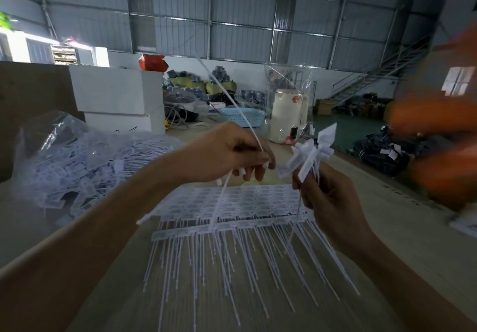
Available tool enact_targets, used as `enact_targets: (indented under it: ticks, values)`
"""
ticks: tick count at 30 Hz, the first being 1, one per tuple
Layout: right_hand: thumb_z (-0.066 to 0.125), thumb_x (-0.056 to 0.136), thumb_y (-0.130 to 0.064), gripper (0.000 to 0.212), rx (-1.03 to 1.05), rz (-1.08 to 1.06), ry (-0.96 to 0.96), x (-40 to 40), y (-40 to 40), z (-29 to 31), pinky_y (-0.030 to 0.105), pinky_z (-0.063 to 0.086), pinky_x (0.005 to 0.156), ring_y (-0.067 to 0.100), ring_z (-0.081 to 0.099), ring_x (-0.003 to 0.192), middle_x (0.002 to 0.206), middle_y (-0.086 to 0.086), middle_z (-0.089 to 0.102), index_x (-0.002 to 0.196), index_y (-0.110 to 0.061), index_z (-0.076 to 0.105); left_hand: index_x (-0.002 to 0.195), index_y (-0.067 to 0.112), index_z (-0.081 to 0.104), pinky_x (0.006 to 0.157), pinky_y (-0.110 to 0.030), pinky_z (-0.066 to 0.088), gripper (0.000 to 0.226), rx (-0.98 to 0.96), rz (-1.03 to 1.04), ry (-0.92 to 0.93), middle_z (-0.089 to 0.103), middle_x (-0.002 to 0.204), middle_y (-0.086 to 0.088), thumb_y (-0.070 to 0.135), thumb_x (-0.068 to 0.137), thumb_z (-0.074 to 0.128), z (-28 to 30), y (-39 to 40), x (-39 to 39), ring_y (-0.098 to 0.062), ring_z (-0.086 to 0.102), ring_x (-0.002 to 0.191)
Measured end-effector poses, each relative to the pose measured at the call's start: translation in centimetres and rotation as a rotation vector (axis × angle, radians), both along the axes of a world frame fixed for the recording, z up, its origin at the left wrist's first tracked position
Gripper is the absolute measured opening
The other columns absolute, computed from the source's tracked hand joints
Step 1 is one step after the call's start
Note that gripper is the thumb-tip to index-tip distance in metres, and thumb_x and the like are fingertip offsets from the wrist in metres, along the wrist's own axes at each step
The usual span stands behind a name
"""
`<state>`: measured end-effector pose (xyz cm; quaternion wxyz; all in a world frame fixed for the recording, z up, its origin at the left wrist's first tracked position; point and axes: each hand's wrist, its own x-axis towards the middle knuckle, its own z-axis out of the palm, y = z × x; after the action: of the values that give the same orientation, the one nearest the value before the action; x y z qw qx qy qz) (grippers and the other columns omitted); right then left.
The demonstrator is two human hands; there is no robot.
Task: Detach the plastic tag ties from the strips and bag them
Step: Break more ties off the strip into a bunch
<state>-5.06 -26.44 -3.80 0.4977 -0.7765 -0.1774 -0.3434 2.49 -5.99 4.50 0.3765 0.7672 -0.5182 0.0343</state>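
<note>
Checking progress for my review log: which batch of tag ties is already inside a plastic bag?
The loose heap in the clear bag at far left. The sheets on the table remain joined, and the right hand grips a small bunch.

— What held it all up?
— A big brown table point(374, 231).
— And right in the middle of it?
— White strips point(232, 210) of tag ties, laid flat in rows, thin tails pointing toward the near edge.
— On the left side?
— A clear bag point(64, 156) stuffed with loose white ties.
— Farther back?
— White boxes point(116, 94) stacked up, a blue basket point(242, 116), a tall cream jug point(286, 114).
</note>
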Motion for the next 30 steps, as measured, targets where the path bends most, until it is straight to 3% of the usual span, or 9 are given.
enact_targets:
  ticks: [5,8,12,14,18,22,25,27,30]
  values:
    - [0.041,0.1,-0.04,0.042,0.274,0.146,0.146,0.3,0.4,0.0,0.025,0.035,0.048,0.015,0.04,0.05,0.064,0.012,0.047,0.069,-0.015,0.054,0.101,0.016,0.077,0.067,-0.006,0.046,0.016,-0.044,0.09,-0.127,0.074,0.085,0.011,0.022,0.086,0.075,-0.4,-0.5,0.0,0.0,0.068,0.075]
    - [0.037,0.104,-0.038,0.044,0.339,0.219,0.162,0.4,0.3,0.3,0.031,0.04,0.045,0.025,0.047,0.049,0.07,0.025,0.053,0.077,-0.007,0.053,0.103,0.026,0.075,0.069,-0.001,0.04,0.023,-0.028,0.173,-0.23,0.07,0.087,0.02,0.029,0.081,0.08,-0.5,-0.7,-0.2,0.009,0.063,0.082]
    - [0.039,0.104,-0.037,0.035,0.436,0.236,0.216,0.6,-0.2,0.2,0.023,0.029,0.04,0.018,0.03,0.041,0.059,0.009,0.045,0.079,-0.014,0.045,0.113,0.045,0.055,0.067,-0.025,0.052,0.042,0.018,0.292,-0.401,0.064,0.086,0.018,0.037,0.08,0.08,-0.5,-1.0,-1.3,-0.001,0.059,0.073]
    - [0.04,0.104,-0.035,0.034,0.488,0.277,0.26,0.7,-0.3,0.2,0.021,0.023,0.041,0.013,0.019,0.045,0.057,0.0,0.033,0.079,-0.013,0.045,0.114,0.041,0.045,0.068,-0.036,0.055,0.045,0.05,0.292,-0.499,0.064,0.094,0.015,0.039,0.082,0.077,-0.7,-1.5,-2.0,-0.007,0.059,0.077]
    - [0.05,0.099,-0.04,0.039,0.518,0.368,0.369,0.6,0.1,0.1,0.029,0.016,0.048,0.014,0.015,0.052,0.063,0.0,0.021,0.07,-0.015,0.053,0.112,0.033,0.036,0.07,-0.04,0.055,0.046,0.127,0.282,-0.656,0.063,0.101,0.003,0.043,0.085,0.072,-1.5,-2.4,-2.6,-0.02,0.062,0.085]
    - [0.071,0.087,-0.045,0.052,0.427,0.366,0.374,0.5,0.3,0.1,0.026,0.022,0.048,0.014,0.02,0.052,0.062,0.002,0.024,0.078,0.002,0.048,0.105,0.031,0.034,0.069,-0.043,0.054,0.045,0.118,0.252,-0.577,0.062,0.094,0.002,0.041,0.085,0.073,-1.7,-2.5,-2.2,-0.022,0.06,0.081]
    - [0.073,0.082,-0.044,0.068,0.374,0.31,0.397,0.5,0.1,0.2,0.023,0.027,0.045,0.014,0.023,0.05,0.058,0.001,0.029,0.094,0.02,0.051,0.098,0.032,0.031,0.069,-0.043,0.054,0.048,0.116,0.223,-0.534,0.062,0.094,0.004,0.042,0.083,0.075,-1.8,-2.7,-2.1,-0.021,0.06,0.082]
    - [0.073,0.079,-0.043,0.06,0.363,0.28,0.383,0.5,0.0,0.3,0.024,0.026,0.045,0.015,0.022,0.05,0.057,0.002,0.029,0.085,0.014,0.055,0.097,0.033,0.029,0.069,-0.043,0.053,0.05,0.126,0.23,-0.542,0.062,0.092,0.004,0.042,0.082,0.076,-1.9,-2.8,-2.2,-0.021,0.059,0.08]
    - [0.074,0.076,-0.041,0.034,0.381,0.237,0.344,0.4,0.0,0.6,0.022,0.028,0.044,0.013,0.024,0.048,0.056,0.001,0.033,0.067,-0.011,0.059,0.1,0.034,0.032,0.071,-0.043,0.054,0.045,0.151,0.247,-0.536,0.063,0.095,0.004,0.05,0.084,0.071,-1.9,-2.6,-2.0,-0.021,0.06,0.083]
